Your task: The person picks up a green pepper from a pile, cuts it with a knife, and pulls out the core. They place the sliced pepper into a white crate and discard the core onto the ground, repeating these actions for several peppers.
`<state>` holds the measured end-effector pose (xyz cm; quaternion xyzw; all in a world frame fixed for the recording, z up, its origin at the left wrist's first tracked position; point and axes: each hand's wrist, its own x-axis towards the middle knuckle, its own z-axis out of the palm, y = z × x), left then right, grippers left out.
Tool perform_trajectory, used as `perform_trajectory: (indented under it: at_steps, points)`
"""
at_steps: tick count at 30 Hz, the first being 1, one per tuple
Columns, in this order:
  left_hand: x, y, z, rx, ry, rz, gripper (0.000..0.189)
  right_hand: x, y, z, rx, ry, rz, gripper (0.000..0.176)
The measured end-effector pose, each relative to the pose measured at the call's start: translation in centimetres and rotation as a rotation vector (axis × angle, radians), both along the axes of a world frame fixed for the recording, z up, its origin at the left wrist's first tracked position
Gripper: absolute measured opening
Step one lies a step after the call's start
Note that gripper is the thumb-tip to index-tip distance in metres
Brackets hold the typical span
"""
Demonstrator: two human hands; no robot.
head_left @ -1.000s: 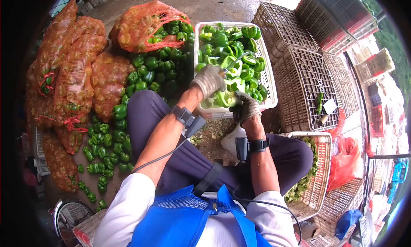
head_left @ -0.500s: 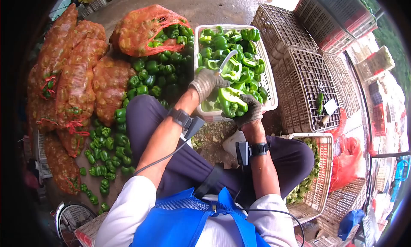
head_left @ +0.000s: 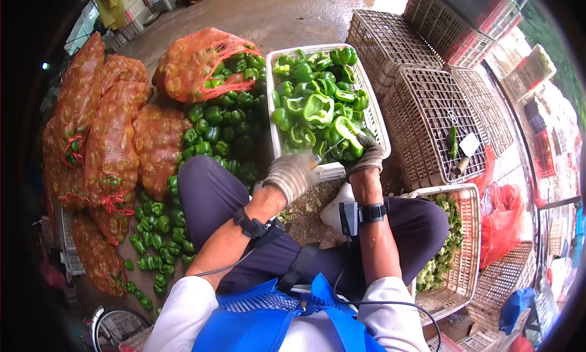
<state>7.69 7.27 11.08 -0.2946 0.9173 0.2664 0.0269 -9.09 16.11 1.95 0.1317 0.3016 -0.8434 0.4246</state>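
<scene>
L hand [head_left: 292, 176], gloved, sits just below centre frame, clenched round the handle of a thin blade [head_left: 328, 149] that points up-right toward the R hand. R hand [head_left: 367, 157], also gloved, is right of centre at the near right corner of the crate [head_left: 273, 117], fingers closed on a green pepper [head_left: 345, 134]. Pepper sits at the crate's lower right, on top of the other pieces. Blade tip is at or just beside it; can't tell if it touches.

Crate is white, centre-top of frame, filled w/ cut green peppers, many lying open side up.

Left of the crate: heap [head_left: 221, 121] of whole peppers on the ground, spilling from an open orange net sack [head_left: 195, 59] upper centre-left. More full sacks [head_left: 110, 138] are stacked along the left edge. Loose peppers [head_left: 152, 248] trail down the lower left, beside the person's knee.

Upper right: empty grey crates [head_left: 427, 101], upturned, one w/ a pepper bit [head_left: 453, 141] & white tag [head_left: 470, 145] on top. Lower right: basket [head_left: 469, 230] w/ pale green scraps inside. Red bags [head_left: 503, 221] lie at the right edge.

Both wrists carry black strapped devices w/ cables: L device [head_left: 251, 224], R device [head_left: 357, 214]. Blue vest [head_left: 262, 321] fills bottom centre.
</scene>
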Motion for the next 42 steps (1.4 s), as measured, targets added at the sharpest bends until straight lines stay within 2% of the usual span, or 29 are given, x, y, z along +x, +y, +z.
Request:
perform_trajectory:
  at_steps: [2, 5, 9, 11, 14, 16, 19, 22, 23, 26, 27, 30, 31, 33, 36, 37, 39, 40, 41, 42]
  points:
    - [0.1, 0.1, -0.7, -0.016, -0.024, -0.004, 0.027, 0.2, -0.3, -0.1, 0.088, 0.063, -0.04, 0.041]
    - [-0.2, 0.2, -1.3, 0.011, -0.134, -0.021, 0.025, 0.8, -0.2, 0.6, 0.091, 0.052, -0.054, 0.039]
    - [-1.2, -0.2, -4.2, -0.004, -0.139, -0.001, 0.027, 0.7, -0.5, -1.2, 0.163, 0.065, -0.1, 0.036]
    - [-1.5, -0.2, -3.4, -0.015, -0.165, -0.003, 0.028, 0.1, -0.3, -1.7, 0.207, 0.076, -0.094, 0.036]
    - [-2.1, -0.7, -4.8, -0.034, -0.174, -0.017, 0.028, -1.7, -1.1, -5.0, 0.407, 0.155, -0.081, 0.033]
    - [-2.5, -1.0, -5.9, -0.042, -0.14, -0.039, 0.023, -2.0, -1.1, -5.7, 0.416, 0.264, -0.093, 0.03]
    - [-2.6, -0.9, -6.1, -0.01, -0.149, -0.032, 0.028, -2.8, -0.8, -6.8, 0.411, 0.411, -0.084, 0.031]
    - [-2.3, -0.7, -5.0, 0.018, -0.164, -0.054, 0.03, -3.4, -0.6, -6.8, 0.372, 0.237, -0.019, 0.032]
    - [-1.8, -0.3, -3.9, 0.023, -0.173, -0.054, 0.03, -2.6, -0.8, -5.8, 0.347, 0.141, -0.083, 0.033]
    - [-0.4, 0.8, -3.4, -0.003, -0.163, 0.0, 0.027, -0.8, -0.3, -2.3, 0.243, 0.055, -0.079, 0.033]
    - [0.0, 1.0, -3.8, -0.011, -0.173, 0.037, 0.026, -0.5, -0.4, -1.5, 0.312, 0.078, -0.091, 0.033]
    - [-0.2, 1.2, -4.3, -0.021, -0.175, 0.071, 0.027, -1.8, -0.8, -4.9, 0.281, 0.061, -0.081, 0.031]
    - [-0.6, 0.7, -4.9, -0.021, -0.162, 0.067, 0.028, -2.8, -0.7, -6.5, 0.44, 0.218, -0.001, 0.028]
    - [-1.5, -0.1, -5.6, -0.034, -0.162, -0.023, 0.028, -5.5, -0.8, -12.3, 0.56, 0.522, 0.095, 0.025]
    - [-2.1, -0.2, -4.2, 0.009, -0.18, -0.003, 0.025, -8.0, -1.1, -17.7, 0.828, 0.873, 0.115, 0.021]
    - [-2.1, -0.5, -4.0, 0.031, -0.209, -0.023, 0.026, -7.5, -0.9, -17.2, 0.885, 1.014, 0.132, 0.021]
    - [-1.0, -0.4, -2.2, 0.121, -0.134, -0.014, 0.029, -4.3, 0.0, -9.6, 1.148, 1.285, 0.178, 0.019]
    - [-0.3, -0.4, -1.7, 0.164, -0.097, -0.013, 0.031, -2.9, 0.0, -6.3, 0.988, 1.099, 0.071, 0.023]
    - [0.1, -1.0, -4.3, 0.305, 0.057, 0.023, 0.039, -1.8, -0.1, -4.0, 0.824, 0.909, -0.03, 0.026]
    - [0.4, -1.2, -4.0, 0.291, 0.13, 0.07, 0.038, -1.3, -0.1, -3.1, 0.659, 0.715, -0.123, 0.031]
